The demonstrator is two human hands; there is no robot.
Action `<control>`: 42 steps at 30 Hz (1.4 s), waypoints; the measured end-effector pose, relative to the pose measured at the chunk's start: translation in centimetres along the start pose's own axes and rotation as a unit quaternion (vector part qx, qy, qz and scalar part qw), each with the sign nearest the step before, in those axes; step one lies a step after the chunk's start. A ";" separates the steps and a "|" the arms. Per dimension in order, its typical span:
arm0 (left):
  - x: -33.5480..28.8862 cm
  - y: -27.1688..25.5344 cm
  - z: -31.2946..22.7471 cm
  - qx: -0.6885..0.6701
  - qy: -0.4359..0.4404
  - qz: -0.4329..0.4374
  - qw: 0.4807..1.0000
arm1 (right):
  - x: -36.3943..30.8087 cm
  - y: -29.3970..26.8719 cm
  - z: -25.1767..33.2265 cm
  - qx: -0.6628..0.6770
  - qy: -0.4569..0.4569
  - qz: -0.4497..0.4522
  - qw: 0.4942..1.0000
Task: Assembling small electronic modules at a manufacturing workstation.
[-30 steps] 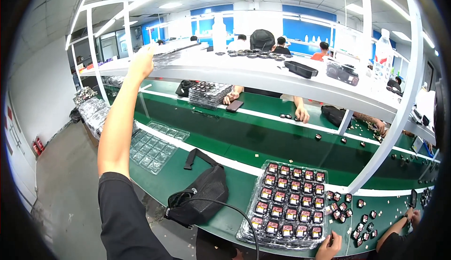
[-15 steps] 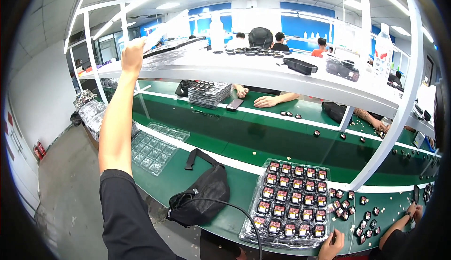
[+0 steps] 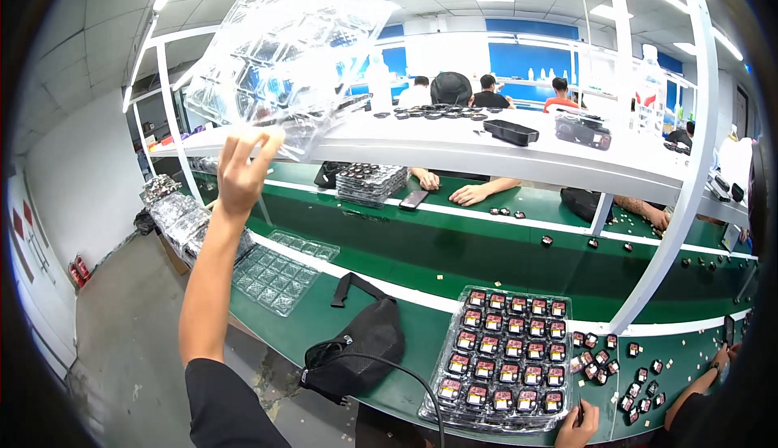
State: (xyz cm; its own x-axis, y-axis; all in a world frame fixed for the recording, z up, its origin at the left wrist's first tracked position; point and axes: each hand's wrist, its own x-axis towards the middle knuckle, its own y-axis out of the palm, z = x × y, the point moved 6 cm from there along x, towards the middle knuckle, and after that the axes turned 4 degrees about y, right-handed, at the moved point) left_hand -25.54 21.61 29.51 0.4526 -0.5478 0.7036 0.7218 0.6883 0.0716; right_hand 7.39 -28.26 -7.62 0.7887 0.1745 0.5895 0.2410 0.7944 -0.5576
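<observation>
Nearest me, the filled tray (image 3: pixel 496 420) sits on the green tabletop (image 3: pixel 320 318), its rows of small black boxes (image 3: pixel 509 351) with red-and-white labels facing up. Just beside its lower right corner is the person's right hand (image 3: pixel 579 425), fingers curled round a small dark thing; I can't tell whether it's gripped. Loose black boxes (image 3: pixel 600 359) lie scattered right of the filled tray, and a black bag (image 3: pixel 363 349) slumps to its left. Farther left of it, a flat clear tray (image 3: pixel 279 279) lies on the tabletop. Up and well left of the filled tray, the left hand (image 3: pixel 243 168) holds a raised clear tray (image 3: pixel 292 51) by its lower edge, tilted up above the white shelf (image 3: pixel 519 166). Beyond the filled tray, across the dark green strip, a co-worker's forearm and hand (image 3: pixel 472 194) rest near a phone (image 3: pixel 413 200) and a tray stack (image 3: pixel 370 185).
</observation>
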 end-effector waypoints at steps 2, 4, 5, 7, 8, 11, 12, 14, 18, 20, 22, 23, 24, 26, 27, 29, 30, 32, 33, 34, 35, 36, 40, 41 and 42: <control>0.2 -1.8 -2.3 -0.011 0.016 0.004 1.000 | -0.3 -0.2 -0.3 0.012 -0.012 0.002 1.000; 0.4 -3.7 -4.3 -0.017 0.039 0.007 0.999 | -0.4 -0.5 -0.4 0.020 -0.019 0.003 1.000; 0.3 -4.3 -5.3 -0.021 0.054 0.003 0.998 | -0.6 -0.8 -0.4 0.021 -0.021 0.003 1.000; 1.0 -5.8 -7.9 -0.060 0.079 -0.009 0.995 | -1.4 0.3 -3.6 0.046 -0.007 -0.002 0.999; 1.7 -6.8 -9.6 -0.073 0.094 -0.018 0.993 | -1.9 0.4 -4.3 0.071 0.008 -0.008 0.997; 2.9 -11.2 -14.2 -0.169 0.121 0.000 0.978 | -1.3 -0.2 -4.0 0.111 -0.012 -0.071 0.991; 2.8 -12.3 -15.7 -0.215 0.135 -0.006 0.967 | -1.2 -0.7 -4.0 0.166 0.037 -0.072 0.983; 3.3 -14.5 -18.6 -0.299 0.158 -0.003 0.941 | -1.3 -0.9 -4.3 0.320 0.103 -0.088 0.938; 4.8 -15.8 -23.0 -0.450 0.142 0.032 0.881 | 0.6 -2.3 4.5 0.622 0.190 0.179 0.738; 5.2 -15.5 -24.7 -0.528 0.124 0.041 0.839 | 0.6 -2.4 6.2 0.629 0.183 0.221 0.723; 5.3 -15.4 -25.9 -0.551 0.117 0.071 0.823 | 0.7 -2.1 6.4 0.651 0.200 0.230 0.696; 5.2 -14.7 -26.7 -0.567 0.113 0.097 0.810 | 0.8 -1.7 5.6 0.628 0.217 0.212 0.716; 4.9 -13.4 -27.2 -0.587 0.102 0.121 0.794 | 0.7 -1.4 4.8 0.603 0.236 0.192 0.737; 3.4 -11.1 -28.0 -0.613 0.001 0.173 0.771 | 0.3 -0.9 4.2 0.605 0.267 0.186 0.727; 2.4 -9.7 -28.5 -0.619 -0.054 0.215 0.753 | 0.0 -0.7 4.0 0.609 0.293 0.183 0.714; 0.7 -7.6 -29.4 -0.641 -0.114 0.280 0.706 | -0.1 -0.4 4.0 0.590 0.310 0.190 0.721; -0.5 -7.0 -29.8 -0.671 -0.150 0.318 0.652 | -0.5 0.1 3.7 0.559 0.325 0.207 0.734; -1.7 -6.2 -30.7 -0.689 -0.148 0.374 0.603 | -0.9 0.4 3.0 0.532 0.347 0.225 0.739; -2.4 -5.8 -31.5 -0.701 -0.144 0.425 0.554 | -1.0 0.4 2.9 0.528 0.353 0.224 0.740; -2.3 -5.6 -32.0 -0.702 -0.115 0.446 0.543 | -0.9 0.2 2.9 0.500 0.343 0.220 0.764; -1.9 -5.4 -32.4 -0.707 -0.112 0.446 0.537 | -0.9 -0.1 2.7 0.472 0.332 0.215 0.788; -1.5 -5.1 -32.9 -0.711 -0.123 0.457 0.520 | -1.2 -0.1 2.0 0.446 0.334 0.226 0.799; -0.9 -4.1 -34.3 -0.709 -0.122 0.486 0.496 | -0.8 -0.6 1.4 0.406 0.287 0.213 0.841; -1.3 -4.1 -34.3 -0.696 -0.119 0.500 0.501 | -0.5 -0.7 1.4 0.387 0.270 0.219 0.854; -1.2 -4.1 -34.2 -0.693 -0.112 0.495 0.511 | 0.3 -1.9 1.6 0.273 0.242 0.262 0.893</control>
State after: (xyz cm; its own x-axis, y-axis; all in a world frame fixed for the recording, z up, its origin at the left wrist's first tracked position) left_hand -11.14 3.20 4.22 0.9964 -0.0827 -0.0164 -0.0563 -0.5084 -0.8593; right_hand 6.34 -28.79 -5.46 0.8962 0.4388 -0.0652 -0.4410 0.8657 -0.2366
